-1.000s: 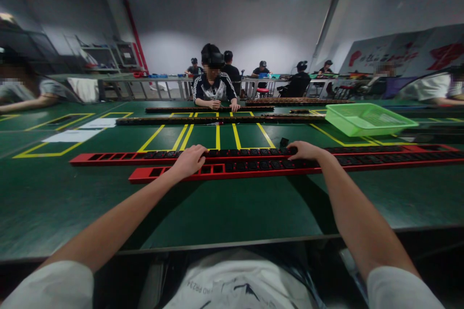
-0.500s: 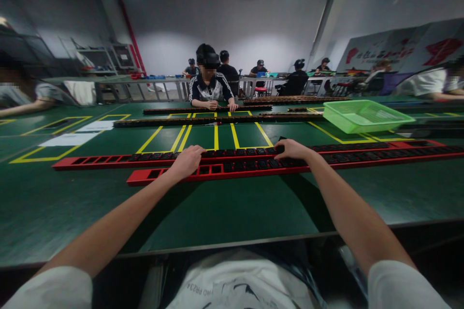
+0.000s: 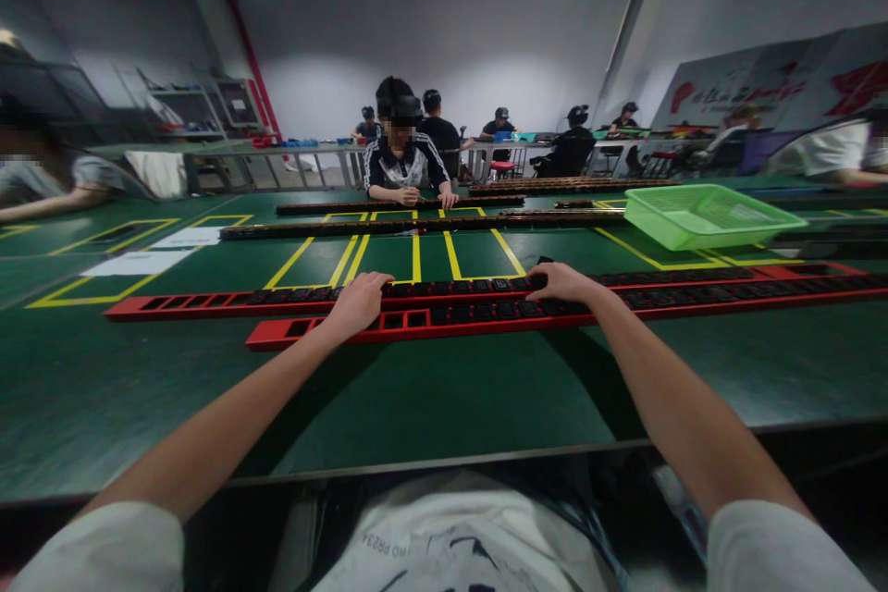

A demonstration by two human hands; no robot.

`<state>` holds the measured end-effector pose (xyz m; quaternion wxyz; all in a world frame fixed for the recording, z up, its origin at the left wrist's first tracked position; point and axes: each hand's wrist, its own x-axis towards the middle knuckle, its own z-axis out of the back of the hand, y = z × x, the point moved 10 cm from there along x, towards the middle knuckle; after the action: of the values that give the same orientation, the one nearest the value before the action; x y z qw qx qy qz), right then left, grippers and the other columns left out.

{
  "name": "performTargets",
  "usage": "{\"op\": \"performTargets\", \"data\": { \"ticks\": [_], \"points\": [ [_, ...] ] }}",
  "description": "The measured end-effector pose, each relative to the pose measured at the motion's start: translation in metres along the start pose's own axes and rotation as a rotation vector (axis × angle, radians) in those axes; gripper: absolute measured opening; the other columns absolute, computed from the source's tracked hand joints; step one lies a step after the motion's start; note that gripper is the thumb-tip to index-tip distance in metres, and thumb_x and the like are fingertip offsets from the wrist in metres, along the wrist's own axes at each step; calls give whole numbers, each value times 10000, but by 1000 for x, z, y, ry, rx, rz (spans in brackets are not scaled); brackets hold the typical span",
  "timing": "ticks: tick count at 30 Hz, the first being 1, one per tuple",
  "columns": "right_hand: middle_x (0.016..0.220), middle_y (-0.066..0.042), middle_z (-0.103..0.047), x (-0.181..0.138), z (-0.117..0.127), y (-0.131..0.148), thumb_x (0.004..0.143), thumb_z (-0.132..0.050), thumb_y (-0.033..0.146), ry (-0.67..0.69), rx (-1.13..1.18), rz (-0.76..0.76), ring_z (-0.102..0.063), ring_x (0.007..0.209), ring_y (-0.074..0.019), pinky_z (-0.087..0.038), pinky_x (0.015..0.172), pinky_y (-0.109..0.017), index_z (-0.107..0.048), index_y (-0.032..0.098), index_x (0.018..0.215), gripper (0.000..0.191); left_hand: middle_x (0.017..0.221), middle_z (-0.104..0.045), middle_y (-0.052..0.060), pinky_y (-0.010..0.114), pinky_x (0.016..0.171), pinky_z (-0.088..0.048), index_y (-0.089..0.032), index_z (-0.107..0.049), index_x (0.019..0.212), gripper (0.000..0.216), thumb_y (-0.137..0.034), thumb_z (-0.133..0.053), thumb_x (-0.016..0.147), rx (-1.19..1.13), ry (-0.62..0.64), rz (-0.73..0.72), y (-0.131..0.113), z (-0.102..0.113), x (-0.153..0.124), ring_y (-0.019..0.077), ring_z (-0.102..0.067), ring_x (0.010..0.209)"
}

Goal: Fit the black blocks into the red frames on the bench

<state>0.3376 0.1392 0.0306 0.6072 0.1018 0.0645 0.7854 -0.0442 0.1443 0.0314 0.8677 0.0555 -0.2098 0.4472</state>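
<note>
In the head view, our left hand (image 3: 357,303) and right hand (image 3: 565,281) lie over the far red tray (image 3: 125,308) on the surface (image 3: 450,407), hiding some black pieces (image 3: 482,286); we cannot tell either grip. The near red tray (image 3: 268,334) runs off, cut at right.

White papers (image 3: 139,263) lie well apart from a green basket (image 3: 662,224)

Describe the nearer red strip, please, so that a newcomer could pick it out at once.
Start at the big green table, along its near side. The nearer red strip is the first long strip in from that side, carrying black pieces. Unlike the farther red strip just behind it, its left end starts well farther to the right.
</note>
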Motion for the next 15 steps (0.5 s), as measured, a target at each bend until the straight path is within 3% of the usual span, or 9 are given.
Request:
{"op": "performTargets", "data": {
  "ticks": [15],
  "points": [
    [1161, -90, -711, 0, 1, 0, 693, -782, 468, -8, 31, -5, -642, 1084, -308, -491, 978, -384, -731, 211, 1125, 506, 1214, -705, 42, 513, 1032, -382, -267, -575, 1258, 406, -145, -504, 878, -126, 35, 138, 17, 1, 7, 270, -611, 1147]
  ]
}}
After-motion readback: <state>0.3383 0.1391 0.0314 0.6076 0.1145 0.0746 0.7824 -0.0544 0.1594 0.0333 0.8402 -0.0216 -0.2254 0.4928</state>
